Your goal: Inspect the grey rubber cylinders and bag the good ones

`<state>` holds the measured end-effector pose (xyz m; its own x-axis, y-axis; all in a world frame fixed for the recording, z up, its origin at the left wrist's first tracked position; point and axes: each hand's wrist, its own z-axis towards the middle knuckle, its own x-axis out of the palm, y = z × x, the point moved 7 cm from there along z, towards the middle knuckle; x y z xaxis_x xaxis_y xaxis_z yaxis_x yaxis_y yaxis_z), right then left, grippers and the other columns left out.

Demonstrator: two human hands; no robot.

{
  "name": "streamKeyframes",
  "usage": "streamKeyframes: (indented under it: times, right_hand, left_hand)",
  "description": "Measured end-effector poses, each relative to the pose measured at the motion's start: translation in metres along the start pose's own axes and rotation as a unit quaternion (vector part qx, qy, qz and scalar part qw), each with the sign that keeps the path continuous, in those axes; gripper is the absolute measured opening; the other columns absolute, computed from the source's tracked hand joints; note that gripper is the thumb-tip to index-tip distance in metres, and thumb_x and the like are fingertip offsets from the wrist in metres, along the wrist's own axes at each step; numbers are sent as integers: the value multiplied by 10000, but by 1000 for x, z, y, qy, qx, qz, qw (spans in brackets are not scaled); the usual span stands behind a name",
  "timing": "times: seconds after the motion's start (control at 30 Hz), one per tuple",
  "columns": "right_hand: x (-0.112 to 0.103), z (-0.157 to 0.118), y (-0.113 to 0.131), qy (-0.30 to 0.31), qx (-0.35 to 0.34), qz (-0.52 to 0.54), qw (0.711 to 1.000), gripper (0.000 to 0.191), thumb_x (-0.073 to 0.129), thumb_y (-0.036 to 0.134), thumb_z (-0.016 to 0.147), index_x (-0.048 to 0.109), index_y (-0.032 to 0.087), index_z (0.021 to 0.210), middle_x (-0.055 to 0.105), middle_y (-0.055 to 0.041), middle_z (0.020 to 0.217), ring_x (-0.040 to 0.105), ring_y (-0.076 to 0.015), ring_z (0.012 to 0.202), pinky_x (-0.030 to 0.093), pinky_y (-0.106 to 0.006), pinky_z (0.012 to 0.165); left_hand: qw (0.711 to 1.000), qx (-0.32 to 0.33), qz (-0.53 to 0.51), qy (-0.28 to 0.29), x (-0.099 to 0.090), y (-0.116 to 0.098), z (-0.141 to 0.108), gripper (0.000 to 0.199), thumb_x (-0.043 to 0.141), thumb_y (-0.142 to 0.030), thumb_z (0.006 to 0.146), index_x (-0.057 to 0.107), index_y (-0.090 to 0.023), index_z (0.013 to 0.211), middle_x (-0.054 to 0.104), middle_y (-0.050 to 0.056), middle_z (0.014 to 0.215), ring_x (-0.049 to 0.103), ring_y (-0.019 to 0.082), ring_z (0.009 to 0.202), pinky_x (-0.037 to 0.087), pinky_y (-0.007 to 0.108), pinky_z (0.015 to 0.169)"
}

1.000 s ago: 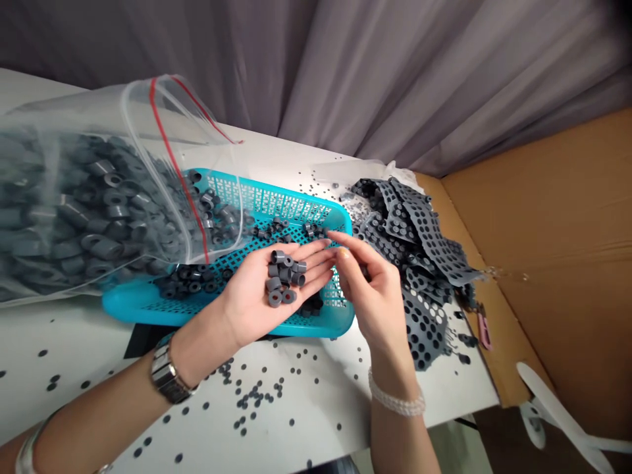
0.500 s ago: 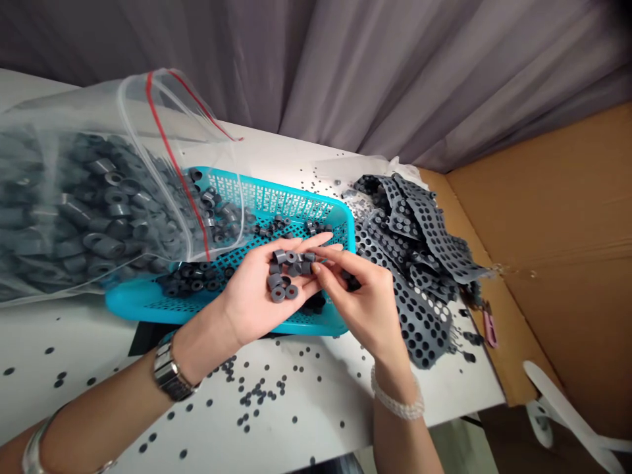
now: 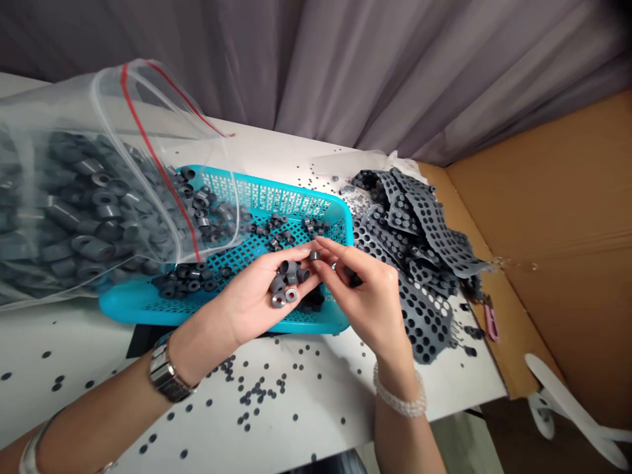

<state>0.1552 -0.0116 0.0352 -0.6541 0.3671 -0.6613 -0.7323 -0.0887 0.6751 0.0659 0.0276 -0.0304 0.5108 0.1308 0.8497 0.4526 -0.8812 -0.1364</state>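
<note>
My left hand [image 3: 249,299] is turned palm up over the basket, its fingers bent around several small dark grey rubber bushings [image 3: 291,276], short cylinders with holes in the ends. Between thumb and forefinger, my right hand [image 3: 368,289] pinches one bushing [image 3: 315,255] at the left fingertips. Other dark pieces show behind the right thumb; I cannot tell whether that hand holds them. Below both hands lies a turquoise plastic basket [image 3: 349,230] with small groups of bushings in it. A clear zip bag [image 3: 59,217] full of bushings leans over the basket's left end.
Perforated dark rubber sheets [image 3: 424,336] are heaped right of the basket. Small black discs [image 3: 259,393] lie scattered over the white table [image 3: 276,441]. A pink-handled tool [image 3: 490,322] rests by the cardboard [image 3: 553,197] at the right. A grey curtain [image 3: 336,72] hangs behind.
The left fingers have curled inward and the bushings in the palm have shifted together. One bushing is now raised between the right thumb and forefinger. The view has shifted slightly.
</note>
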Motion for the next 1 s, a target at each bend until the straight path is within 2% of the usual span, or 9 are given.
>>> streamKeyframes:
  times: [0.1, 0.23, 0.33, 0.43, 0.57, 0.67, 0.77, 0.9, 1.0]
  right_hand:
    - [-9, 0, -6, -8, 20, -6, 1000, 311, 614, 175, 859, 686, 147, 1160, 578, 17, 664, 463, -92, 540, 427, -227, 560]
    - [-17, 0, -9, -24, 23, -17, 999, 243, 612, 180, 862, 721, 160, 1078, 467, 42, 589, 398, -87, 505, 390, -230, 526]
    - [-12, 0, -4, -9, -6, -23, 1000, 201, 618, 171, 861, 733, 143, 1023, 551, 19, 630, 429, -84, 518, 402, -228, 537]
    - [-4, 0, 0, 8, -19, -43, 999, 229, 620, 177, 864, 719, 146, 1068, 644, -7, 710, 459, -85, 524, 418, -228, 543]
    - [1, -1, 1, 3, -11, -59, 998, 257, 625, 214, 865, 705, 160, 1104, 688, -19, 742, 512, -99, 537, 442, -238, 557]
    - [4, -1, 0, -9, -1, -57, 998, 265, 623, 232, 865, 705, 142, 1101, 701, -36, 753, 560, -116, 566, 459, -249, 574]
    - [8, -1, -3, -16, 18, -56, 998, 290, 619, 258, 865, 696, 151, 1123, 705, -37, 750, 579, -128, 582, 475, -259, 595]
    - [11, -1, -7, -22, 60, -38, 997, 246, 609, 254, 861, 713, 186, 1073, 679, -12, 698, 558, -122, 568, 472, -258, 604]
    - [7, 0, -15, -36, 118, 48, 991, 176, 634, 250, 837, 731, 176, 964, 606, 13, 625, 492, -98, 532, 431, -238, 559]
  left_hand:
    - [1000, 4, -6, 7, 1, -1, 0, 266, 488, -30, 870, 662, -92, 1061, 709, 100, 945, 694, 141, 884, 562, 248, 863]
    - [1000, 13, -12, -9, -1, -2, 1, 315, 430, -9, 881, 616, -48, 1132, 693, 158, 1007, 682, 178, 973, 545, 289, 911]
    - [1000, 7, -4, 0, -1, -2, 3, 302, 418, -43, 904, 626, -84, 1119, 688, 99, 863, 689, 163, 917, 560, 268, 856]
    - [1000, 3, 6, 4, -1, -3, 4, 293, 407, -60, 916, 652, -134, 1061, 660, 46, 755, 691, 141, 855, 565, 243, 799]
    - [1000, 1, 1, -4, -1, -3, 4, 266, 409, -59, 914, 665, -130, 929, 691, 54, 805, 684, 113, 785, 563, 238, 789]
    - [999, 22, 25, -26, -5, -5, 2, 225, 451, -69, 900, 668, -129, 891, 712, 65, 872, 685, 116, 804, 562, 252, 819]
    - [996, 50, 49, -51, -11, -9, 1, 201, 497, -58, 872, 680, -143, 885, 717, 43, 868, 683, 109, 816, 550, 249, 858]
    - [996, 49, 62, -52, -12, -8, 1, 188, 517, -62, 863, 687, -139, 840, 716, 38, 849, 680, 106, 823, 536, 245, 892]
    - [996, 45, 49, -52, -9, -7, 1, 203, 499, -49, 865, 671, -114, 780, 709, 53, 800, 688, 113, 810, 539, 252, 898]
